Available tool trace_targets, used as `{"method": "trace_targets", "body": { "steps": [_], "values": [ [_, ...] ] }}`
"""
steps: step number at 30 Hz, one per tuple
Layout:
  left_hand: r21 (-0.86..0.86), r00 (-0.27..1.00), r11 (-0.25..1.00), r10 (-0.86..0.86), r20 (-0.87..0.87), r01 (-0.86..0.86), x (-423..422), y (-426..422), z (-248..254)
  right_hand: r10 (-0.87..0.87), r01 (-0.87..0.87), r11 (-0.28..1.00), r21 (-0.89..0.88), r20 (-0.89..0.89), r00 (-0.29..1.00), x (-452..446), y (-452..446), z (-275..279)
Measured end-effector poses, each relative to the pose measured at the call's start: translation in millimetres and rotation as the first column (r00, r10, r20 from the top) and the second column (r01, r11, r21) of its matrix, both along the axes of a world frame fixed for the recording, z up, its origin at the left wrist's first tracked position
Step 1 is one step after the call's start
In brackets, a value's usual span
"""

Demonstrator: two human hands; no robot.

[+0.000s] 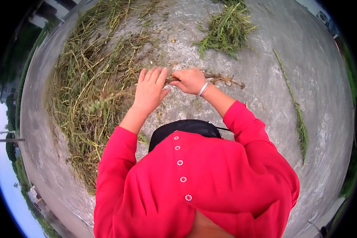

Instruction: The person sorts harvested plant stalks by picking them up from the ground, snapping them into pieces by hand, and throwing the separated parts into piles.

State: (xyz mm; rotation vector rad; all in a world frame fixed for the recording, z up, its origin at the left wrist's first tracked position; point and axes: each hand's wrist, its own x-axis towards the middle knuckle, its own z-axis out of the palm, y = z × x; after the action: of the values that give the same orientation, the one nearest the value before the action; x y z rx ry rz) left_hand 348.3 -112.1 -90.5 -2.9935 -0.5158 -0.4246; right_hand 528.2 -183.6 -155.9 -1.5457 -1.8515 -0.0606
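Observation:
My right hand [191, 80], with a silver bracelet at the wrist, is closed around a thin bundle of plant stalks [225, 78]. Brown, root-like ends stick out to the right of that fist. Beside it, my left hand [148, 90] lies over the same stalks with its fingers stretched out and its thumb apart. Leftward past this hand, the leafy end of the stalks is blurred by motion over a large heap of cut plants [83, 85]. The left palm is hidden, so its contact with the stalks cannot be made out.
A smaller green pile [229, 31] lies ahead on the concrete ground [261, 103]. One long leafy stalk [293, 103] lies off to the right. Just in front of my body is a black object [182, 127], partly covered by my red top. Loose bits are scattered near the heap.

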Motion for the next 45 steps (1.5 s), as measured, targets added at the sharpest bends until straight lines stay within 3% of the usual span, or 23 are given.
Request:
{"method": "trace_targets", "body": {
  "steps": [1, 2, 3, 6, 9, 12, 14, 16, 19, 20, 23, 25, 27, 28, 31, 32, 35, 36, 37, 39, 40, 42, 45],
  "values": [
    [-0.08, 0.995, 0.997, -0.01, -0.097, 0.002, 8.7, 2.6, -2.9, 0.035, -0.033, 0.998, -0.051, 0.034, 0.999, -0.9, -1.0, -2.8],
    [-0.315, 0.952, 0.925, 0.125, -0.281, -0.214, 14.3, 3.0, -3.5, 0.065, -0.058, 0.993, -0.102, 0.065, 0.996, -0.6, -2.4, -4.3],
    [-0.333, 0.955, 0.925, 0.085, -0.285, -0.181, 15.8, 3.2, -9.0, 0.091, -0.076, 0.985, -0.155, 0.093, 0.991, -0.2, -4.5, -2.6],
    [-0.385, 0.959, 0.913, 0.021, -0.283, -0.134, 4.0, 10.3, -41.6, 0.141, -0.151, 0.987, 0.061, 0.147, 0.979, -7.6, -6.7, -0.7],
    [-0.442, 0.959, 0.875, 0.081, -0.272, -0.199, -5.4, 18.9, -53.7, 0.026, -0.093, 0.943, 0.318, 0.207, 0.978, 1.6, -21.8, 38.9],
    [-0.521, 0.956, 0.814, 0.136, -0.258, -0.257, -16.1, 20.3, -43.0, -0.226, 0.185, 0.955, 0.23, 0.167, 0.96, 45.9, -28.8, 43.0],
    [-0.605, 0.963, 0.751, 0.173, -0.205, -0.264, -25.0, 24.0, -45.8, -0.28, 0.289, 0.957, -0.016, 0.203, 0.938, 72.0, -26.6, 22.6],
    [-0.678, 0.976, 0.703, 0.184, -0.117, -0.214, -30.4, 21.2, -47.0, -0.162, 0.169, 0.985, -0.047, 0.115, 0.98, 83.0, -27.1, 20.1],
    [-0.896, 0.965, 0.394, 0.236, -0.117, -0.205, -35.6, 11.1, -46.5, -0.057, 0.068, 0.992, -0.102, 0.111, 0.992, 83.5, -24.3, 25.5],
    [-0.933, 0.959, 0.339, 0.281, -0.024, -0.123, -39.5, 14.4, -55.4, -0.028, 0.044, 0.989, -0.138, 0.114, 0.993, 82.6, -25.6, 30.6],
    [-0.878, 0.929, 0.475, 0.299, 0.216, 0.051, -47.0, 18.9, -68.9, -0.01, 0.025, 0.986, -0.164, 0.096, 0.995, 76.1, -18.7, 31.3],
    [-0.828, 0.917, 0.561, 0.332, 0.219, -0.006, -53.1, 14.2, -54.8, -0.044, 0.059, 0.976, -0.212, 0.074, 0.996, 71.3, -13.0, 29.3],
    [-0.764, 0.904, 0.646, 0.321, 0.282, 0.009, -55.3, 10.0, -40.3, -0.016, 0.014, 0.991, -0.131, -0.014, 1.0, 69.6, -6.6, 14.4],
    [-0.772, 0.873, 0.626, 0.311, 0.376, 0.109, -52.3, 5.1, -32.5, 0.0, -0.005, 0.996, -0.09, -0.056, 0.998, 67.5, -2.0, 2.7],
    [-0.794, 0.765, 0.534, 0.367, 0.528, 0.291, -44.7, -0.6, -14.5, 0.122, -0.281, 0.934, -0.22, -0.543, 0.831, 43.7, 12.1, -52.6],
    [-0.768, 0.723, 0.544, 0.374, 0.581, 0.337, -35.0, -6.6, -2.6, 0.125, -0.298, 0.94, -0.166, -0.646, 0.753, 28.0, 14.8, -63.0],
    [-0.74, 0.522, 0.37, 0.536, 0.664, 0.561, -25.9, 1.8, -2.8, 0.065, -0.4, 0.909, -0.114, -0.912, 0.406, -21.2, 21.4, -73.7],
    [-0.691, 0.566, 0.619, 0.438, 0.698, 0.372, -24.1, 7.3, 1.4, 0.098, -0.451, 0.89, -0.064, -0.941, 0.325, -30.6, 27.2, -75.5],
    [-0.692, 0.524, 0.582, 0.465, 0.714, 0.427, -20.9, 7.1, 5.0, 0.109, -0.504, 0.863, -0.035, -0.962, 0.252, -35.1, 31.3, -76.7],
    [-0.677, 0.436, 0.502, 0.521, 0.734, 0.538, -10.8, 3.2, 12.1, 0.051, -0.396, 0.914, -0.092, -0.941, 0.335, -34.9, 33.8, -68.8],
    [-0.695, 0.454, 0.481, 0.531, 0.716, 0.534, -13.5, 9.9, 12.1, 0.088, -0.311, 0.947, -0.075, -0.875, 0.477, -27.0, 35.7, -57.8],
    [-0.665, 0.354, 0.443, 0.599, 0.719, 0.601, -9.4, 11.3, 18.7, 0.113, -0.155, 0.988, -0.001, -0.678, 0.727, 0.2, 41.3, -31.4],
    [-0.67, 0.297, 0.332, 0.706, 0.643, 0.664, -9.7, 11.6, 17.8, 0.044, -0.001, 0.991, 0.135, -0.321, 0.946, 37.8, 38.7, 0.8]
  ]
}}
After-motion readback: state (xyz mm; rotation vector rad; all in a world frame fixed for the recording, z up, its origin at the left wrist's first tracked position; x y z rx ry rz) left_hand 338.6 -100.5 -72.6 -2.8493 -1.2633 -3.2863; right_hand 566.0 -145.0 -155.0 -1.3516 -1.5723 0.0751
